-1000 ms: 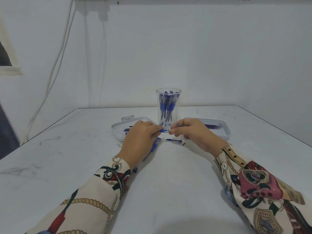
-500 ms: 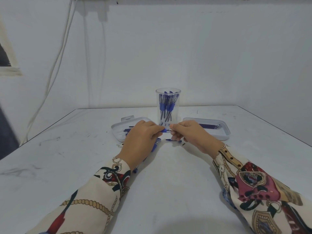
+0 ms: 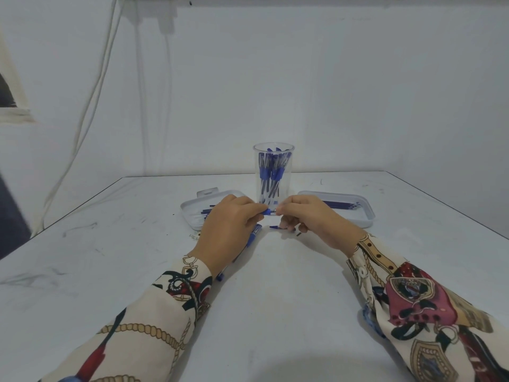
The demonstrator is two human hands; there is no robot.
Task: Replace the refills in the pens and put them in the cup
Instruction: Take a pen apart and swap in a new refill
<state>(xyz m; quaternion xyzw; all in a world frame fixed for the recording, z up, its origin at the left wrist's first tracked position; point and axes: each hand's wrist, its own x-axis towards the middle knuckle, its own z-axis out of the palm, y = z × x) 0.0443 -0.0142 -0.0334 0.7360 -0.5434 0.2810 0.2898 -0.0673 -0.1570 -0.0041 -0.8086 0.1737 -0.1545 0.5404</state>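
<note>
A clear plastic cup (image 3: 273, 161) stands upright at the table's middle with several blue pens in it. Just in front of it my left hand (image 3: 228, 230) pinches the blue end of a pen (image 3: 267, 212), and my right hand (image 3: 308, 219) pinches the same pen from the right. The fingertips of both hands nearly meet. Another pen (image 3: 253, 235) lies under my left hand, partly hidden. A small blue pen part (image 3: 275, 227) lies on the table below my right fingers.
A white tray (image 3: 192, 213) with pens sits behind my left hand. A second white tray (image 3: 363, 213) with several dark refills sits behind my right hand. A tiny dark bit (image 3: 298, 234) lies by my right hand. Cables hang on the wall at left.
Both hands have stayed in front of the cup. The right hand's fingers have closed in slightly toward the left hand along the pen.
</note>
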